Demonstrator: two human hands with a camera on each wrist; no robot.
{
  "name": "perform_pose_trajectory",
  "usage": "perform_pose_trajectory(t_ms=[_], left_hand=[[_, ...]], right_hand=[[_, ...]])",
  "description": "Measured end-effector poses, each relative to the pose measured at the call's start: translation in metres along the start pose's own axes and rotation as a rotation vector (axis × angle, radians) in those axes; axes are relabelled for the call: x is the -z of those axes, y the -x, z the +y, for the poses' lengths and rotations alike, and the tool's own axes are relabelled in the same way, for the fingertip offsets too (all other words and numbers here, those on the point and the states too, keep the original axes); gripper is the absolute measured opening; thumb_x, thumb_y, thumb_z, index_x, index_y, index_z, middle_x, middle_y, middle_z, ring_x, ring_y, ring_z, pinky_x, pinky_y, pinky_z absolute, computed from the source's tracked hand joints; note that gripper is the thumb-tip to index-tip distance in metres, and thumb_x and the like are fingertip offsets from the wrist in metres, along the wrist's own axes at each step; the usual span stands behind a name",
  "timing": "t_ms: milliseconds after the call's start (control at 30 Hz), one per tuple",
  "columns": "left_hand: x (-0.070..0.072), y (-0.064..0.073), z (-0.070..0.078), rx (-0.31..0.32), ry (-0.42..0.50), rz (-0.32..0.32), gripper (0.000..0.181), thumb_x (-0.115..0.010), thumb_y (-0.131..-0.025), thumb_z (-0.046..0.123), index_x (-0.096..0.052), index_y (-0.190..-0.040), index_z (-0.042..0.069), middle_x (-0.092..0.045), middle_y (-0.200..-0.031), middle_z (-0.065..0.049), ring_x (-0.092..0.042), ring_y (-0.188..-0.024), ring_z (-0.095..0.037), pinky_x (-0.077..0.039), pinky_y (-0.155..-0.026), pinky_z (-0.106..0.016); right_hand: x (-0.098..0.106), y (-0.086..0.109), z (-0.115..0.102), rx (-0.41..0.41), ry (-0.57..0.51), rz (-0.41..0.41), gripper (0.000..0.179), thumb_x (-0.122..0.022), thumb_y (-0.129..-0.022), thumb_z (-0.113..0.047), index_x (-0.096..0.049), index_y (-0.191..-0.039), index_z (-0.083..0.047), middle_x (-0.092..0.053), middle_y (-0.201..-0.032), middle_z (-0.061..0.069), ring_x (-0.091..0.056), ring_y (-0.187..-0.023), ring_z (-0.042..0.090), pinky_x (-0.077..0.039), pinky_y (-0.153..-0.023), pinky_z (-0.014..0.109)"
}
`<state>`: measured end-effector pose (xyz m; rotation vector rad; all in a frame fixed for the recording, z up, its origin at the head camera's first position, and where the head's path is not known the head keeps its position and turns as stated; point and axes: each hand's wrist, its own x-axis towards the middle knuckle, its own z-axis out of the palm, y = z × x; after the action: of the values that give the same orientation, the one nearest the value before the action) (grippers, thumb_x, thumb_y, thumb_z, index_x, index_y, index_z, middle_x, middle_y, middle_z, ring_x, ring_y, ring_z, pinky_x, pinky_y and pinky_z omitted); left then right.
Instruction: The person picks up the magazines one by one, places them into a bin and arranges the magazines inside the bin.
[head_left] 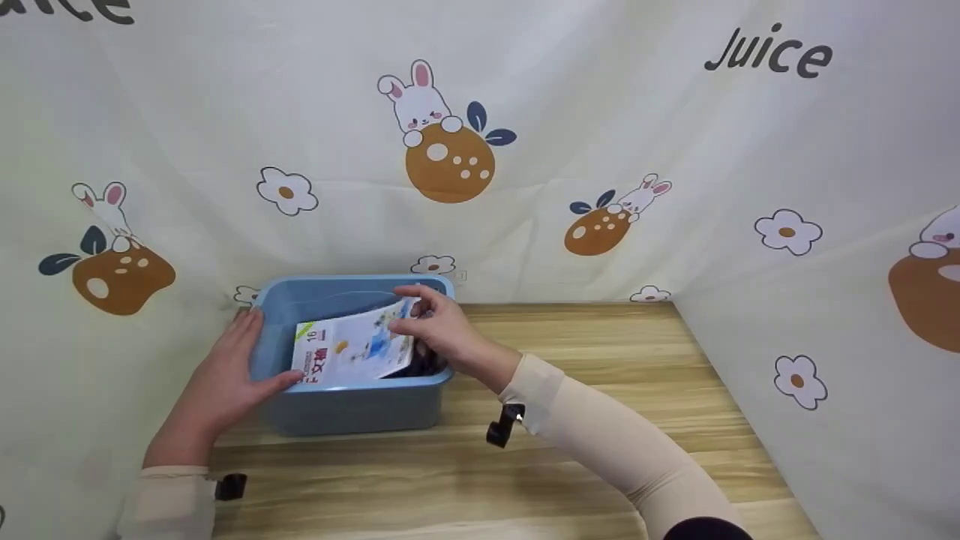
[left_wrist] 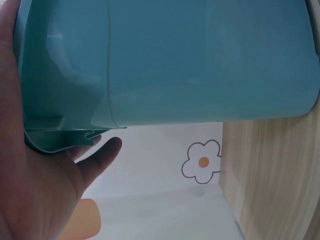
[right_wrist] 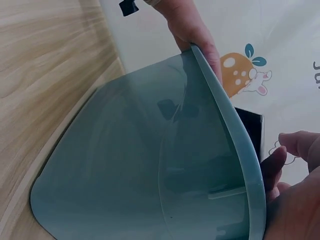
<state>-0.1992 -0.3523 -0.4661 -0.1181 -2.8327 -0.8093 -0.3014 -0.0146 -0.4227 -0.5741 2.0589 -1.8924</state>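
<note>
A blue plastic basin [head_left: 356, 409] stands on the wooden table. Inside leans a flat white printed pack [head_left: 360, 345] with coloured pictures and red characters, its right end raised. My left hand [head_left: 232, 367] grips the basin's left end, thumb over the front rim and fingers along the side; in the left wrist view its fingers [left_wrist: 102, 156] reach round the rim. My right hand [head_left: 446, 330] holds the pack's right end, thumb on the printed face, other fingers curled behind its edge, forefinger stretched out above. Dark contents show under the pack at the basin's right.
A pale cloth printed with rabbits, oranges and flowers hangs behind the basin and along both sides. Wooden table surface [head_left: 592, 345] extends right of the basin and in front of it. A black wrist mount [head_left: 504, 424] juts from my right sleeve.
</note>
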Motion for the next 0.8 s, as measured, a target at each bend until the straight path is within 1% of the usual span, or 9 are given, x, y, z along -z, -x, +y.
perform_pose_trajectory(t_ms=[67,167,267,333,433,500,567,667,800], left_hand=[[-0.001,0.001,0.000,-0.006,0.003,0.003,0.128,-0.077,-0.092,0.073,-0.014,-0.176,0.001,-0.012,-0.182,-0.027,-0.009,-0.168,-0.052,-0.024,-0.117,-0.088],[-0.001,0.002,0.000,-0.003,0.006,0.001,0.128,-0.076,-0.091,0.073,-0.013,-0.176,0.002,-0.011,-0.183,-0.026,-0.008,-0.168,-0.052,-0.023,-0.116,-0.088],[-0.001,0.002,0.000,0.002,0.003,-0.005,0.128,-0.076,-0.092,0.073,-0.012,-0.177,0.002,-0.010,-0.183,-0.026,-0.007,-0.168,-0.051,-0.022,-0.116,-0.088],[-0.001,0.002,0.000,0.004,0.001,-0.009,0.128,-0.075,-0.092,0.074,-0.012,-0.177,0.003,-0.010,-0.183,-0.026,-0.006,-0.168,-0.051,-0.022,-0.116,-0.089],[0.000,0.001,0.000,0.007,-0.002,-0.022,0.129,-0.075,-0.092,0.075,-0.011,-0.177,0.003,-0.008,-0.183,-0.026,-0.005,-0.168,-0.051,-0.022,-0.117,-0.089],[0.001,0.001,0.000,0.011,-0.007,-0.033,0.129,-0.075,-0.092,0.075,-0.010,-0.177,0.003,-0.008,-0.183,-0.026,-0.005,-0.168,-0.051,-0.022,-0.116,-0.089],[0.003,0.001,0.000,0.011,-0.023,-0.045,0.129,-0.074,-0.092,0.075,-0.010,-0.177,0.002,-0.007,-0.183,-0.027,-0.005,-0.168,-0.052,-0.022,-0.116,-0.089],[0.006,-0.001,0.002,0.007,-0.053,-0.066,0.127,-0.071,-0.094,0.076,-0.010,-0.176,0.000,-0.008,-0.182,-0.029,-0.006,-0.167,-0.053,-0.023,-0.115,-0.089],[0.009,-0.004,0.006,-0.004,-0.075,-0.100,0.124,-0.067,-0.096,0.076,-0.011,-0.175,-0.002,-0.008,-0.181,-0.030,-0.006,-0.167,-0.055,-0.023,-0.116,-0.087]], right_hand=[[0.002,0.001,0.000,-0.011,-0.025,-0.008,0.053,-0.087,-0.094,-0.010,-0.071,-0.144,-0.018,-0.052,-0.099,0.002,-0.047,-0.054,0.013,-0.045,-0.050,0.028],[0.005,0.004,-0.002,-0.022,-0.042,-0.015,0.047,-0.087,-0.096,-0.011,-0.073,-0.140,-0.018,-0.053,-0.102,0.002,-0.046,-0.057,0.012,-0.042,-0.053,0.029],[0.009,0.006,-0.004,-0.021,-0.048,-0.017,0.043,-0.086,-0.097,-0.012,-0.073,-0.137,-0.016,-0.053,-0.104,0.002,-0.047,-0.060,0.013,-0.042,-0.054,0.028],[0.013,0.007,-0.004,-0.018,-0.042,-0.008,0.042,-0.086,-0.097,-0.013,-0.073,-0.137,-0.013,-0.054,-0.105,0.002,-0.050,-0.064,0.013,-0.043,-0.054,0.026],[0.019,0.008,-0.004,-0.014,-0.031,0.008,0.039,-0.086,-0.097,-0.013,-0.073,-0.134,-0.011,-0.056,-0.106,0.003,-0.060,-0.073,0.013,-0.046,-0.055,0.025],[0.023,0.009,-0.003,-0.012,-0.022,0.010,0.036,-0.085,-0.097,-0.013,-0.073,-0.131,-0.011,-0.058,-0.106,0.004,-0.066,-0.079,0.015,-0.048,-0.057,0.027],[0.028,0.009,-0.002,-0.004,-0.008,0.011,0.032,-0.084,-0.098,-0.013,-0.074,-0.129,-0.011,-0.059,-0.106,0.005,-0.068,-0.084,0.018,-0.048,-0.058,0.027],[0.038,0.010,-0.001,0.009,0.028,0.013,0.033,-0.083,-0.099,-0.015,-0.072,-0.130,-0.007,-0.060,-0.106,0.005,-0.063,-0.084,0.020,-0.047,-0.058,0.027],[0.057,0.013,0.002,0.009,0.065,0.027,0.040,-0.084,-0.098,-0.017,-0.069,-0.133,-0.005,-0.059,-0.106,0.004,-0.056,-0.079,0.016,-0.046,-0.056,0.025]])
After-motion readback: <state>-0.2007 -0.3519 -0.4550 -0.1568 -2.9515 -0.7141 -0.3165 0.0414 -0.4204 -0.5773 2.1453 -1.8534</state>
